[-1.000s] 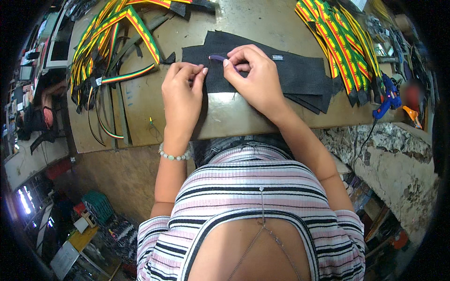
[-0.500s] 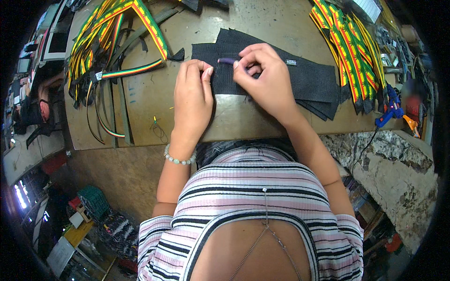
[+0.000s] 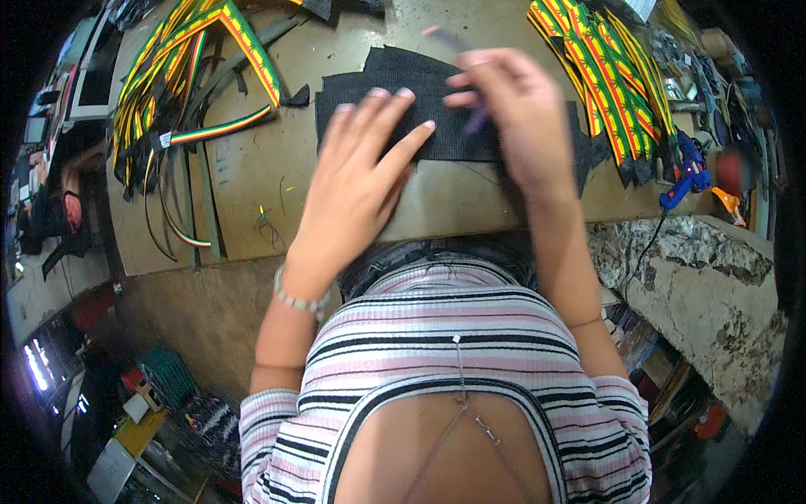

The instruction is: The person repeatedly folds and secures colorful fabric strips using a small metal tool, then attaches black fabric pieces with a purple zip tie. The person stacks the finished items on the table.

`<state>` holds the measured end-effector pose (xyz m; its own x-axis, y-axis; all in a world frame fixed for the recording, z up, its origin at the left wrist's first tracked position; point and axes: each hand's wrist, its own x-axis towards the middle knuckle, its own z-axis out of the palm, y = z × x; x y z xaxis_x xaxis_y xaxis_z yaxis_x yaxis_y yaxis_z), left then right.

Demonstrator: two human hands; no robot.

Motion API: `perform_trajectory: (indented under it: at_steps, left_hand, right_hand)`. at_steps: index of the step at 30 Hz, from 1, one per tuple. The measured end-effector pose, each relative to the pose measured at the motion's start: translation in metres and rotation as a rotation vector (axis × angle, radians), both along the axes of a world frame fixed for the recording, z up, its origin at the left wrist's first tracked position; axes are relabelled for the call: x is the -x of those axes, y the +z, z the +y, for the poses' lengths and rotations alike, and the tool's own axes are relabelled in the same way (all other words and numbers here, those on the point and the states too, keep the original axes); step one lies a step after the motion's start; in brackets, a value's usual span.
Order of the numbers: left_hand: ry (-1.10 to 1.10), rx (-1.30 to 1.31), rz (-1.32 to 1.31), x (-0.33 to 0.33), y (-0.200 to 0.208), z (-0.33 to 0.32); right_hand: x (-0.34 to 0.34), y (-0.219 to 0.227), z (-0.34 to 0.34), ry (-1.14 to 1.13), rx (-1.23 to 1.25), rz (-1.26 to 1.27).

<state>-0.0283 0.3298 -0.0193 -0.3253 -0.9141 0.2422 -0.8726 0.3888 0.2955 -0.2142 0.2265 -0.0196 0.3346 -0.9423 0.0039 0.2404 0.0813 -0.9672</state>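
Observation:
Black woven mesh fabric pieces (image 3: 453, 143) lie stacked, slightly fanned, on the table in front of me. My left hand (image 3: 348, 181) rests flat on their left part, its fingers spread and holding nothing. Above the right part of the stack is my right hand (image 3: 537, 126), blurred by motion, with its fingers curled round a slim purple tool (image 3: 453, 39). The tool's pale pinkish tip points to the far left, and a purple part shows below the fingers. Its exact kind cannot be made out.
Yellow, green and red patterned straps (image 3: 243, 42) lie heaped at the left, with more patterned straps (image 3: 609, 92) at the right. A blue glue gun (image 3: 690, 172) with a cord sits by the table's right edge. Loose thread bits (image 3: 267, 223) lie near the front edge.
My left hand has gone from closed fingers at the fabric's left edge to lying spread on top. My right hand has moved right with the purple tool, lifting it off the fabric.

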Motion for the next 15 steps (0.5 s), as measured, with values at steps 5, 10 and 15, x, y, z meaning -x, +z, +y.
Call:
perform_trajectory:
  at_steps: [5, 10, 15]
  left_hand:
    - [-0.165, 0.042, -0.029, -0.005, -0.002, -0.024]
    - [0.155, 0.387, -0.243, -0.042, 0.046, -0.011]
    - [0.657, 0.212, -0.145, -0.123, 0.056, 0.021]
  right_hand:
    - [0.11, 0.039, -0.004, -0.335, 0.256, 0.013]
    - [0.166, 0.04, 0.004, -0.577, 0.173, -0.056]
    - [0.135, 0.022, 0.015, -0.479, 0.161, 0.058]
